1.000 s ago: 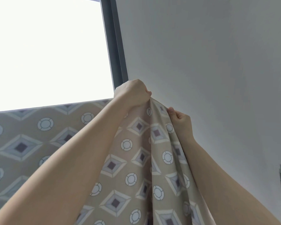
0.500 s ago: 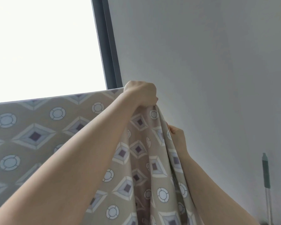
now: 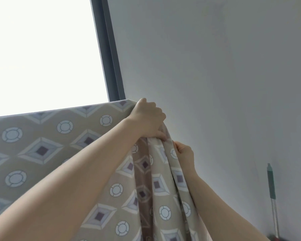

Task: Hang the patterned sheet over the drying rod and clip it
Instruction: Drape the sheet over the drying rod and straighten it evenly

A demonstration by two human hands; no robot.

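Left hand (image 3: pixel 147 119), centre of frame: fingers curled over a gathered bunch of the patterned sheet (image 3: pixel 59 145), gripping it at the right end of the sheet's straight top edge. Forearm runs in from lower left.

Right hand (image 3: pixel 185 153), just below and right of the left: fingers and thumb pinch the sheet's outer fold. Forearm enters from lower right.

Sheet: beige, with grey-white diamonds and ringed circles. It spans the left half of the frame, flat and taut along the top edge, and falls in deep vertical folds between the two hands down to the bottom centre. The drying rod is hidden under the fabric.

Behind: bright window (image 3: pixel 42 49) at upper left, dark window frame (image 3: pixel 108 58) beside it, plain grey wall (image 3: pixel 215 66) across the right. Green-gripped pole (image 3: pixel 271 181) stands against the wall at lower right.
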